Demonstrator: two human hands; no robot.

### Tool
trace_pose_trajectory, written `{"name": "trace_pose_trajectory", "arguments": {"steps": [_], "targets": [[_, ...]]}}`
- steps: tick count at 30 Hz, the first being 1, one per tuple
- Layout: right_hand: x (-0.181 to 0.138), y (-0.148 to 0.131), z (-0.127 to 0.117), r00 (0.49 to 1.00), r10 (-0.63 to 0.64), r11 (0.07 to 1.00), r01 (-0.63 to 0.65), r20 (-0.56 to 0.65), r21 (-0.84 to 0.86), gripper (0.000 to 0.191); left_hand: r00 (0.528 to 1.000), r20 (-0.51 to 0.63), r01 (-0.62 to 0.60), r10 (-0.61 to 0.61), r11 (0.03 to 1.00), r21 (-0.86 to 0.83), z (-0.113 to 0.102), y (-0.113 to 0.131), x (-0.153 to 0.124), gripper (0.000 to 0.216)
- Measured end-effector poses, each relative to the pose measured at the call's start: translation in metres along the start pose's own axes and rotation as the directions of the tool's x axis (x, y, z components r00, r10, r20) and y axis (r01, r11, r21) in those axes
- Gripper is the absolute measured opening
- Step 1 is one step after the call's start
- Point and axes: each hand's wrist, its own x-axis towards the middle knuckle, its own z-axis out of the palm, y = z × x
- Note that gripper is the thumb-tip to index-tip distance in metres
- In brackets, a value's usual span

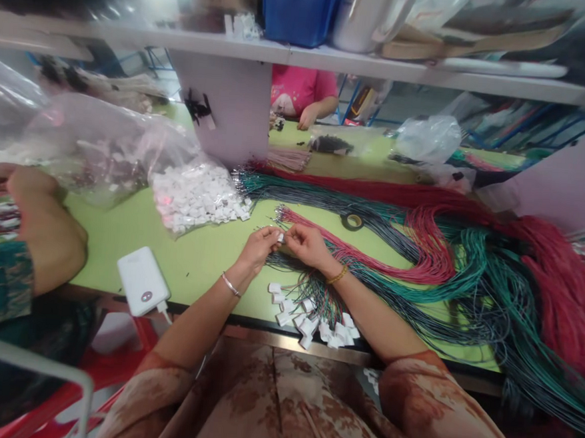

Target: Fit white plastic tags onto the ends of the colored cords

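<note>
My left hand (pixel 259 245) and my right hand (pixel 307 243) meet above the green table (pixel 204 253), fingers pinched together around a small white connector (pixel 280 237) with thin wires. Below them lies a bunch of finished wires ending in white connectors (pixel 315 324) near the table's front edge. A heap of loose white connectors (pixel 196 197) spills from a clear plastic bag to the left of my hands. Long bundles of red, green and dark wires (pixel 445 256) run to the right.
A white power bank (pixel 142 280) lies near the front edge on the left. A roll of dark tape (pixel 352 221) sits among the wires. A co-worker's arm (pixel 46 228) rests at the left; another person in pink (pixel 301 93) works across the table. A shelf (pixel 304 56) hangs overhead.
</note>
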Motion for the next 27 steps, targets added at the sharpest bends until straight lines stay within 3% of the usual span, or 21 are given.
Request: {"name": "trace_pose_trajectory", "arguments": {"steps": [3, 8, 11, 12, 14, 15, 16, 18, 19, 20, 21, 23, 25, 26, 27], "targets": [[0.0, 0.001, -0.002, 0.996, -0.043, 0.999, 0.041, 0.077, 0.023, 0.022, 1.0, -0.004, -0.012, 0.012, 1.0, 0.006, -0.001, -0.001, 0.001, 0.017], [0.001, 0.001, -0.008, 0.995, -0.017, 1.0, 0.017, 0.095, -0.006, 0.027, 0.999, -0.021, -0.043, 0.046, 0.991, 0.128, 0.001, 0.001, -0.002, 0.018], [0.006, -0.002, -0.023, 0.98, 0.0, 0.991, -0.026, 0.198, 0.128, 0.031, 0.961, 0.006, -0.266, 0.276, 0.918, 0.293, 0.011, 0.007, -0.019, 0.014], [0.008, -0.003, -0.028, 0.976, 0.01, 0.985, -0.047, 0.216, 0.167, 0.032, 0.926, 0.08, -0.373, 0.368, 0.863, 0.341, 0.016, 0.009, -0.028, 0.013], [0.01, -0.005, -0.031, 0.966, 0.02, 0.983, -0.066, 0.257, 0.17, 0.031, 0.827, 0.393, -0.538, 0.402, 0.767, 0.348, 0.029, 0.008, -0.047, 0.011], [0.009, -0.007, -0.029, 0.956, 0.018, 0.99, -0.058, 0.293, 0.127, 0.029, 0.742, 0.58, -0.586, 0.336, 0.745, 0.319, 0.036, 0.005, -0.057, 0.01], [0.008, -0.009, -0.025, 0.943, 0.019, 0.998, -0.038, 0.331, 0.053, 0.025, 0.628, 0.739, -0.618, 0.243, 0.733, 0.284, 0.042, 0.001, -0.065, 0.011], [0.003, -0.012, -0.011, 0.931, 0.039, 0.989, 0.015, 0.364, -0.146, 0.016, 0.423, 0.899, -0.659, 0.111, 0.719, 0.221, 0.052, -0.007, -0.077, 0.014], [0.0, -0.013, -0.003, 0.938, 0.058, 0.969, 0.029, 0.343, -0.244, 0.012, 0.373, 0.924, -0.668, 0.081, 0.715, 0.206, 0.055, -0.01, -0.079, 0.015], [-0.003, -0.014, 0.003, 0.945, 0.071, 0.95, 0.034, 0.32, -0.31, 0.009, 0.369, 0.926, -0.668, 0.076, 0.715, 0.207, 0.055, -0.011, -0.079, 0.016], [-0.006, -0.013, 0.009, 0.948, 0.079, 0.936, 0.035, 0.307, -0.351, 0.006, 0.413, 0.906, -0.66, 0.093, 0.716, 0.227, 0.053, -0.009, -0.076, 0.016], [-0.01, -0.011, 0.015, 0.948, 0.095, 0.923, 0.031, 0.305, -0.384, 0.006, 0.603, 0.779, -0.625, 0.174, 0.71, 0.325, 0.042, 0.0, -0.062, 0.013], [-0.012, -0.008, 0.017, 0.95, 0.1, 0.905, 0.037, 0.297, -0.423, 0.008, 0.802, 0.506, -0.574, 0.319, 0.649, 0.5, 0.022, 0.016, -0.037, 0.011], [-0.012, -0.007, 0.017, 0.953, 0.086, 0.894, 0.055, 0.292, -0.445, 0.01, 0.845, 0.363, -0.534, 0.393, 0.587, 0.609, 0.009, 0.023, -0.023, 0.012], [-0.013, -0.007, 0.017, 0.954, 0.062, 0.882, 0.085, 0.292, -0.463, 0.011, 0.859, 0.245, -0.473, 0.449, 0.513, 0.716, -0.004, 0.03, -0.009, 0.014]]}}
